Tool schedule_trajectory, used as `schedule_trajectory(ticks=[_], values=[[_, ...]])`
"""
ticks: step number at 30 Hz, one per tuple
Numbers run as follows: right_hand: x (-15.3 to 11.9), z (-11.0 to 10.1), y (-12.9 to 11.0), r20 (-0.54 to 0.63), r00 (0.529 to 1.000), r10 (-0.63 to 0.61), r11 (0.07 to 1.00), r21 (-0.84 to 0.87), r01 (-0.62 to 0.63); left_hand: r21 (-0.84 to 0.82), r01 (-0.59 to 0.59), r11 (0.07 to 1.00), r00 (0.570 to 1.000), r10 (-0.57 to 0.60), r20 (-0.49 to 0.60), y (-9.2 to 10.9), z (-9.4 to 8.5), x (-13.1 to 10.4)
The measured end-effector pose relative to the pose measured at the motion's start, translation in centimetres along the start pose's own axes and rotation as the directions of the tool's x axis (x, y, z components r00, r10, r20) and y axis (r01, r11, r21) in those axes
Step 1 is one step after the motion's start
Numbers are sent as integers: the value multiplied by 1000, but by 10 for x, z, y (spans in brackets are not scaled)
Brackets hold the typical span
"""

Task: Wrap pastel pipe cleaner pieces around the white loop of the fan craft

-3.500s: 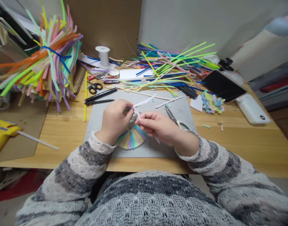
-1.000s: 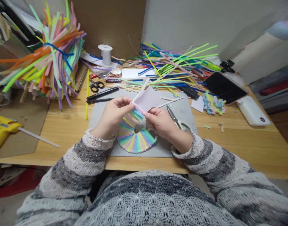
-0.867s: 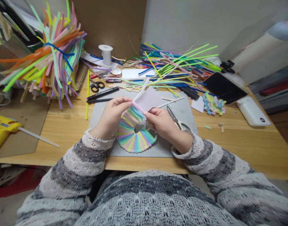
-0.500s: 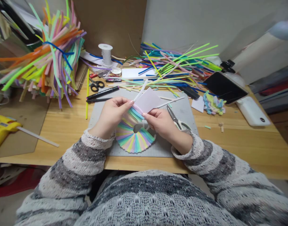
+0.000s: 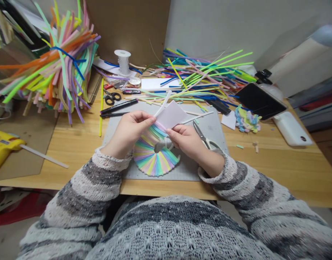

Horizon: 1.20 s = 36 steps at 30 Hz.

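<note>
Pastel pipe cleaners laid side by side form a curved, fan-like ring (image 5: 155,164) over the grey cutting mat (image 5: 191,174). My left hand (image 5: 128,131) is closed, pinching the ring's upper end with thumb and fingertips. A square white card (image 5: 171,112) stands against that end, between both hands. My right hand (image 5: 189,141) is closed too, its thumb and finger pinching where the card's lower corner meets the pipe cleaners. White pipe cleaner ends (image 5: 164,103) stick out past the card on both sides. Fingers hide the exact grip points.
Scissors (image 5: 202,135) lie just right of my right hand. Behind are loose pipe cleaners (image 5: 209,74), black pens (image 5: 119,106), small black scissors (image 5: 111,97) and a spool (image 5: 123,63). A pipe cleaner bundle (image 5: 63,65) and yellow glue gun (image 5: 4,148) stand left; a phone (image 5: 259,101) lies right.
My right hand has shifted very slightly to the right along the card's lower edge. The view has moved a touch; otherwise both hands keep their hold.
</note>
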State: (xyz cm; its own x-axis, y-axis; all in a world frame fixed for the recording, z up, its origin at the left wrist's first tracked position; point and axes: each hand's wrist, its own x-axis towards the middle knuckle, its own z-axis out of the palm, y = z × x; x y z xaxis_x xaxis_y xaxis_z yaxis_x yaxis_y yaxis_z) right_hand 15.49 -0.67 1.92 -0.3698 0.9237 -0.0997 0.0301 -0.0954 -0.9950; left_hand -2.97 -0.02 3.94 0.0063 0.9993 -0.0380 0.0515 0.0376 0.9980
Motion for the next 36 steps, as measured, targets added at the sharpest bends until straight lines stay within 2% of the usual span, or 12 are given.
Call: schedule_trajectory(ticks=[7, 15, 25, 36], values=[[1, -1, 3, -23, 999, -34, 999, 5, 34, -5, -10, 1000, 1000, 10, 19, -2, -4, 3], [-1, -1, -1, -44, 998, -40, 997, -67, 37, 91, 20, 996, 999, -24, 38, 3, -4, 0], [1, 0, 0, -42, 999, -31, 998, -54, 29, 112, 22, 993, 998, -16, -56, 8, 5, -4], [1, -1, -2, -63, 996, -56, 995, -81, 51, 118, 15, 993, 1000, -14, -16, 1, 0, 0]])
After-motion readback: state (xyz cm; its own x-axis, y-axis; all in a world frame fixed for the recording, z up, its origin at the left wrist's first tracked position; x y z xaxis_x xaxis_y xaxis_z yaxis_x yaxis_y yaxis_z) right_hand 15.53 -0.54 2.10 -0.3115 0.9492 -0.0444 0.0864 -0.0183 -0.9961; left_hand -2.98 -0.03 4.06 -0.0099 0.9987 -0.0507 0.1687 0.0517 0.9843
